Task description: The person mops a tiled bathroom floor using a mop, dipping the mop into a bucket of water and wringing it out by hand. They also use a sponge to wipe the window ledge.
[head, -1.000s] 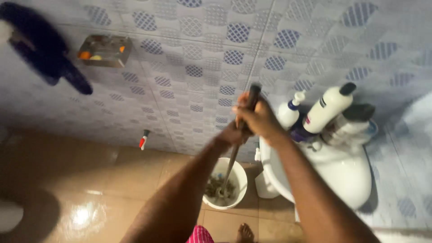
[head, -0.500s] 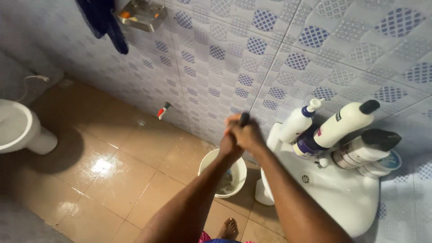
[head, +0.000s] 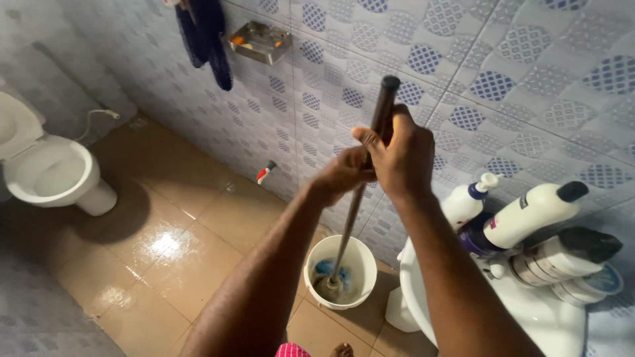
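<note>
Both hands, the left hand [head: 340,175] and right hand [head: 397,158], are clenched around the dark mop handle [head: 370,158], whose wet mop head [head: 329,285] sits down in the white bucket [head: 357,254] beside the washbasin [head: 423,297], not yet lifted onto the wet brown floor [head: 165,244].

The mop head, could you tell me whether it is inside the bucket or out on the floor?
Inside. The mop head sits in the white bucket, while both hands clasp the dark handle.
</note>
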